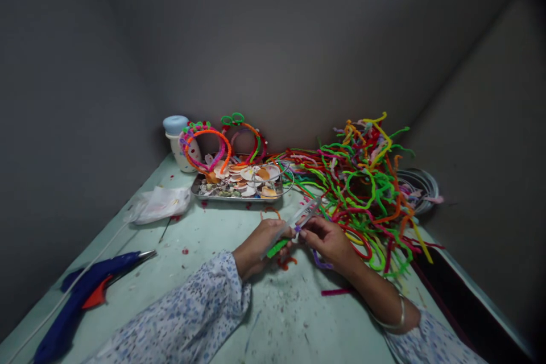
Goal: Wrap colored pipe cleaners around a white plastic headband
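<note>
Near the middle of the table, my left hand (260, 242) is closed on a translucent plastic strip (294, 220), which slants up to the right. A short green fuzzy piece (278, 248) lies along the strip's lower end. Close beside it, my right hand (330, 242) pinches a purple pipe cleaner (322, 261) against the strip; a purple bit shows between the two hands. The fingertips partly hide where the purple piece meets the strip. Under my hands lies an orange pipe cleaner (288, 264), and a dark pink one (336, 292) rests by my right forearm.
A metal tray (236, 199) of shells stands behind my hands, with pipe-cleaner headbands (230, 151) on it. Tangled pipe cleaners (362, 182) heap at right beside coiled clear tubing (422, 190). At left are a blue glue gun (91, 284), a plastic bag (164, 205) and a lidded jar (179, 145).
</note>
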